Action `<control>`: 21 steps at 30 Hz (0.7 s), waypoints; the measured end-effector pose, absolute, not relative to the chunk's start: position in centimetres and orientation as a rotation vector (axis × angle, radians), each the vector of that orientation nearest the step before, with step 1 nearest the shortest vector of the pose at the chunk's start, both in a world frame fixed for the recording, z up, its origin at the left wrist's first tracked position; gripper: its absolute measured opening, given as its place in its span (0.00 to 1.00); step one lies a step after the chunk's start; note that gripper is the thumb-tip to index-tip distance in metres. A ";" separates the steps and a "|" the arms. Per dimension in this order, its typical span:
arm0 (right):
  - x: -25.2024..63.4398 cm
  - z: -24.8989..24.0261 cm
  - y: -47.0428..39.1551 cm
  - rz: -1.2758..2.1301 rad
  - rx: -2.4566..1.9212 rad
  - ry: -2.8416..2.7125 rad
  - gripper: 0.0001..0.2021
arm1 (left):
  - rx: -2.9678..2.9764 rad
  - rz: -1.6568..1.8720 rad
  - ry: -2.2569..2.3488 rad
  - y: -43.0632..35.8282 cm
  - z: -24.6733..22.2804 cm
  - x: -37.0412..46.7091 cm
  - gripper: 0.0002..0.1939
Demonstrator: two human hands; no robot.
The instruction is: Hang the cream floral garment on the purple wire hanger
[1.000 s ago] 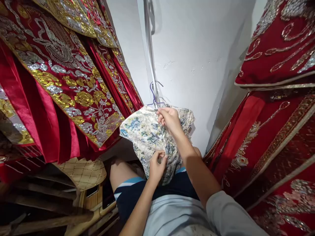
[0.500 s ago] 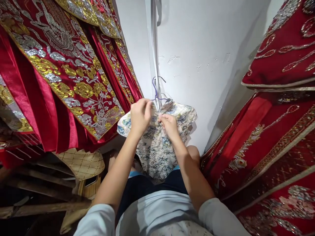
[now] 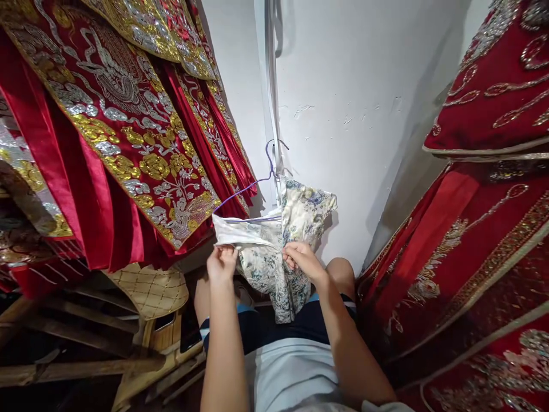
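Observation:
A floral garment (image 3: 302,214) in white, blue and green hangs on a thin purple wire hanger (image 3: 240,193) in front of the wall. Its left side is pulled down off the hanger, baring the hanger's left arm and a white inner side of the cloth. My left hand (image 3: 222,263) grips the cloth at its lower left edge. Near the garment's middle, my right hand (image 3: 303,260) pinches the front, its fingers curled against the fabric. The right shoulder of the garment is still up beside the hook.
Red clothing with gold and silver embroidery (image 3: 154,166) hangs at the left, and beaded red garments (image 3: 454,212) at the right. A wooden chair with a quilted cream pad (image 3: 156,286) is at lower left. Behind is a white wall (image 3: 343,74).
My left hand has moved down and left, drawing the garment's left side off the hanger and open. My right hand has moved lower along the front.

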State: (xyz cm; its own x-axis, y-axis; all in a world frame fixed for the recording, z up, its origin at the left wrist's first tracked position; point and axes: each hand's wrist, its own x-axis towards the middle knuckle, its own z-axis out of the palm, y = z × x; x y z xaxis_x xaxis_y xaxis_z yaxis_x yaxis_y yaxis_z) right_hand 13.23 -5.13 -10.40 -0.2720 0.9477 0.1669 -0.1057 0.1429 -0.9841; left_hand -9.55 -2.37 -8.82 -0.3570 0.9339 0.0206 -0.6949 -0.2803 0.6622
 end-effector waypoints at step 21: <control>12.7 -12.5 -7.1 1.710 -0.672 -1.385 0.23 | 1.808 1.243 0.887 -7.5 -9.3 -1.9 0.20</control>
